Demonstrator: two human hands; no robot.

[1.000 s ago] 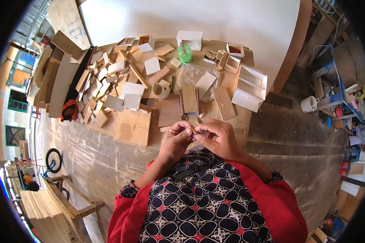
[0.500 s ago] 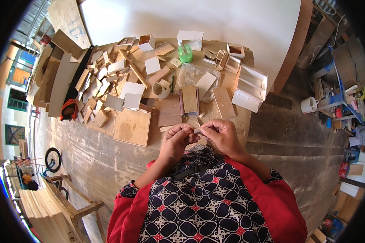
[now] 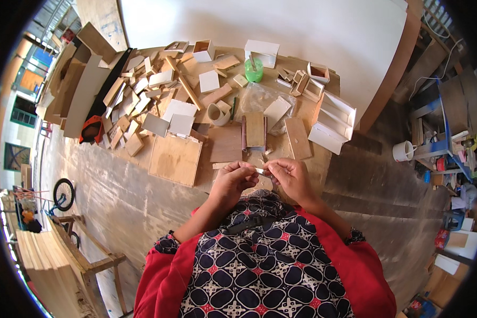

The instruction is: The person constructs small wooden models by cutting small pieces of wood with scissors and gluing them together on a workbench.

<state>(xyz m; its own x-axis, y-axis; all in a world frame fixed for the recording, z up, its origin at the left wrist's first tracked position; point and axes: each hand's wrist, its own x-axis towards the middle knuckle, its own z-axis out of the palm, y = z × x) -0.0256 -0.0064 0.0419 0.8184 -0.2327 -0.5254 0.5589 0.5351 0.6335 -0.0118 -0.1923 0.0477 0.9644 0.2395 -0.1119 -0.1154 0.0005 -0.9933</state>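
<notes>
My left hand (image 3: 231, 183) and my right hand (image 3: 292, 180) meet close in front of my body, at the near edge of the worktable. Between their fingertips is a small, pale, narrow strip (image 3: 259, 170); its material is too small to make out. Both hands are closed in a pinch on its ends. Just beyond the fingers stands a wooden block with dark reddish sides (image 3: 255, 131). A brown board (image 3: 225, 143) lies left of that block, and a lighter board (image 3: 298, 139) lies to its right.
Loose wood offcuts (image 3: 138, 100) pile up on the table's left. A green container (image 3: 253, 70), a roll of tape (image 3: 218, 114) and a white compartmented box (image 3: 332, 123) stand farther back. At the lower left is a wooden frame (image 3: 103, 263); a white bucket (image 3: 403, 151) stands at right.
The view has shifted slightly, so the table's things appear a little to the right. My fingers have turned the small strip a little, and it now shows brighter between them.
</notes>
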